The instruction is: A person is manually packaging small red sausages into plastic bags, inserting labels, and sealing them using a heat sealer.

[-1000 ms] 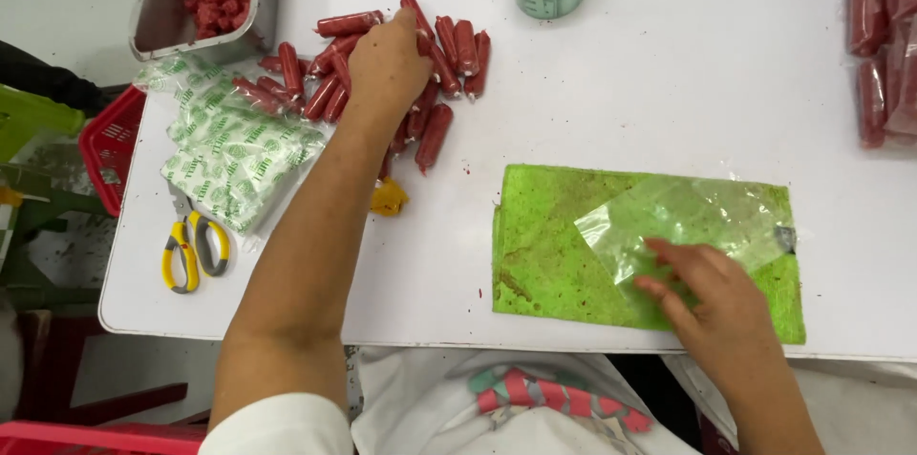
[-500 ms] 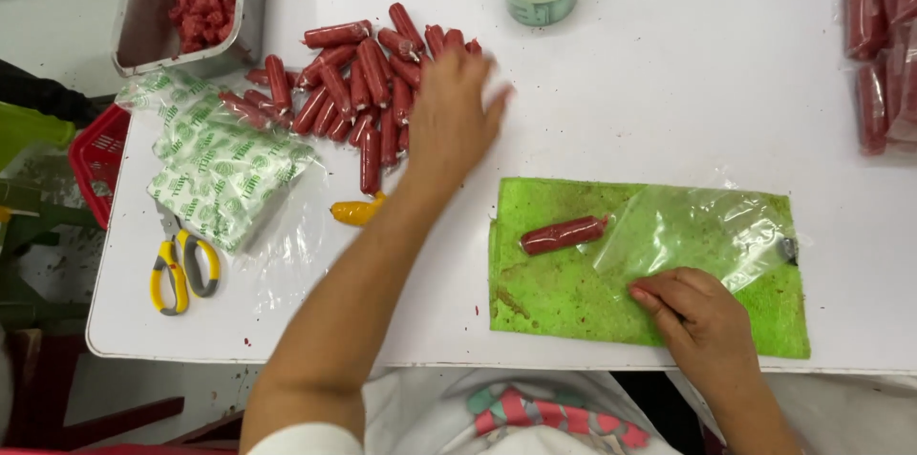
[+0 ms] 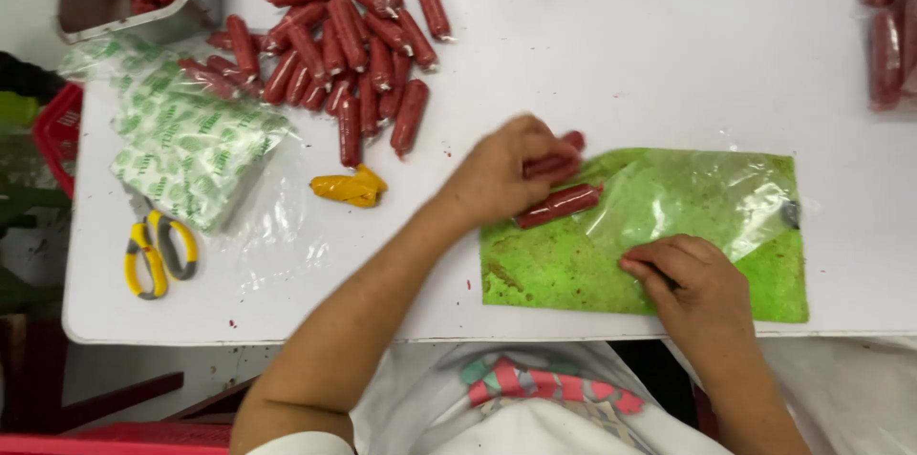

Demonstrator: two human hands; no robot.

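Left hand (image 3: 501, 173) grips sausages (image 3: 554, 166) at clear bag (image 3: 702, 197).

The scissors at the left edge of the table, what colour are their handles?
The scissors have yellow handles with grey inside the loops, seen in the head view.

We reach our left arm forward and across to the right, forearm bare, the left hand (image 3: 501, 173) palm-down with fingers curled closed in a grip. Our right hand (image 3: 695, 275) lies nearer our body, knuckles up, fingers bent and pressing flat, wrist angled inward.
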